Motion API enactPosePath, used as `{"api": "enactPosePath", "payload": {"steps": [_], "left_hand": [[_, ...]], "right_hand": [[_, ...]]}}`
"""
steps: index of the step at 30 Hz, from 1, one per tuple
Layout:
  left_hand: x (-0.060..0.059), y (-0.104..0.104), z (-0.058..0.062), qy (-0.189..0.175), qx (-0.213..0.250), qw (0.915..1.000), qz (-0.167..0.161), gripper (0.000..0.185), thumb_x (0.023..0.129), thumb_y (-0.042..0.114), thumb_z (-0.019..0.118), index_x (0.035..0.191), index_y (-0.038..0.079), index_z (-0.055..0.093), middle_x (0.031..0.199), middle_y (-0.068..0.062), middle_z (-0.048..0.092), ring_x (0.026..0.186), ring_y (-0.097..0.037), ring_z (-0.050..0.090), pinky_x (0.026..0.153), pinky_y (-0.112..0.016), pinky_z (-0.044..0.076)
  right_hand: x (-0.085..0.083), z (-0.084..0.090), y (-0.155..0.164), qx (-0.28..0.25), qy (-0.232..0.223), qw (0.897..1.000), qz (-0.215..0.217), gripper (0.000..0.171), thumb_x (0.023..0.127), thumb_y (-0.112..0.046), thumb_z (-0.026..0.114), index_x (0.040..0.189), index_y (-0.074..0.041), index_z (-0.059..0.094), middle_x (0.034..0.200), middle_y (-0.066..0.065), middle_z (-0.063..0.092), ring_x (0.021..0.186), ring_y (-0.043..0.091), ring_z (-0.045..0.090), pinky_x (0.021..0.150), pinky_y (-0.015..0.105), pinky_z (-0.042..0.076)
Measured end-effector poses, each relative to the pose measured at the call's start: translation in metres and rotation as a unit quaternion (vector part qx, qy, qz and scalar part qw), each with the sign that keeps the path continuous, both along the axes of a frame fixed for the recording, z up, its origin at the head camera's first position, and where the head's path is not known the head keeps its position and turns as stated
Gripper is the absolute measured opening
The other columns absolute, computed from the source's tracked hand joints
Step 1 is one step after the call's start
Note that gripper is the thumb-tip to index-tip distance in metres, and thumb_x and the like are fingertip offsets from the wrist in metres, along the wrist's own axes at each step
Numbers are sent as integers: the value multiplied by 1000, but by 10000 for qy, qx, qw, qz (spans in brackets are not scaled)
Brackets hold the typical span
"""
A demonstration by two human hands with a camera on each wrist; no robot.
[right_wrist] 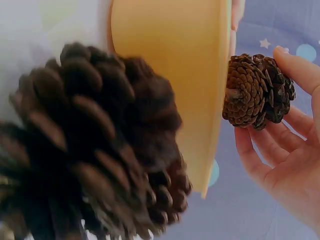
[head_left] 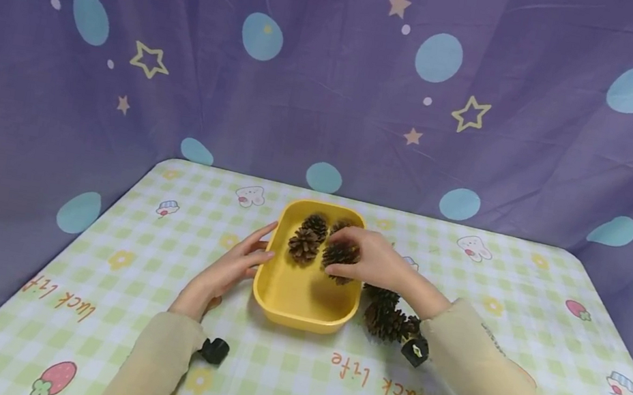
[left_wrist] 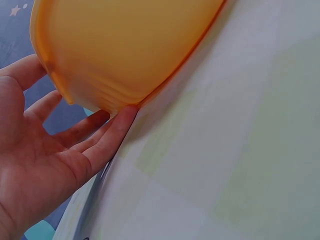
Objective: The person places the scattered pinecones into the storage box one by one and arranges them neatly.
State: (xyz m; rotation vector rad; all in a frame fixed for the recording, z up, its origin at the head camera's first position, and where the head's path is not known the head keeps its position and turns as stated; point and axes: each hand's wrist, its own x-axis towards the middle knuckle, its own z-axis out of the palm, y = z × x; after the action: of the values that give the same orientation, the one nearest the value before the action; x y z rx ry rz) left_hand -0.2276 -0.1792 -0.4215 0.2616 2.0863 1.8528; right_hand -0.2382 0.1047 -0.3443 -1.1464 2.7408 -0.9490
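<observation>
A yellow box (head_left: 289, 293) stands on the table, with pine cones (head_left: 304, 246) in its far half. My left hand (head_left: 224, 270) touches the box's left side, fingers spread and fairly straight; in the left wrist view, fingertips (left_wrist: 129, 112) rest against its outer wall. Between thumb and fingers, my right hand (head_left: 377, 260) holds a brown pine cone (right_wrist: 255, 92) over the right part of the box. The right wrist view shows that cone at the rim's height. Part of another cone (head_left: 343, 224) appears behind the right hand.
Several pine cones (head_left: 387, 319) lie on the table just right of the box, partly under the right forearm. They loom large in the right wrist view. A checked cloth (head_left: 107, 302) covers the table, and a purple curtain (head_left: 330, 110) hangs behind it.
</observation>
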Motion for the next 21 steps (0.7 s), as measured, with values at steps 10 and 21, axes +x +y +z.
{"api": "enactPosePath", "payload": {"steps": [10, 21], "left_hand": [[7, 3, 13, -104, 66, 9999, -110, 63, 93, 28, 51, 145, 38, 16, 140, -13, 30, 121, -33, 43, 95, -43, 45], [5, 2, 12, -165, 51, 9998, -98, 61, 94, 25, 50, 144, 39, 16, 141, -14, 29, 122, -34, 42, 96, -43, 44]], "right_hand": [[-1, -14, -21, 76, 52, 9999, 108, 48, 75, -34, 74, 114, -11, 61, 110, 0, 61, 100, 14, 58, 86, 30, 49], [2, -25, -40, 180, 72, 9998, 26, 46, 75, -32, 74, 113, -12, 59, 111, 0, 61, 103, 14, 57, 90, 29, 47]]}}
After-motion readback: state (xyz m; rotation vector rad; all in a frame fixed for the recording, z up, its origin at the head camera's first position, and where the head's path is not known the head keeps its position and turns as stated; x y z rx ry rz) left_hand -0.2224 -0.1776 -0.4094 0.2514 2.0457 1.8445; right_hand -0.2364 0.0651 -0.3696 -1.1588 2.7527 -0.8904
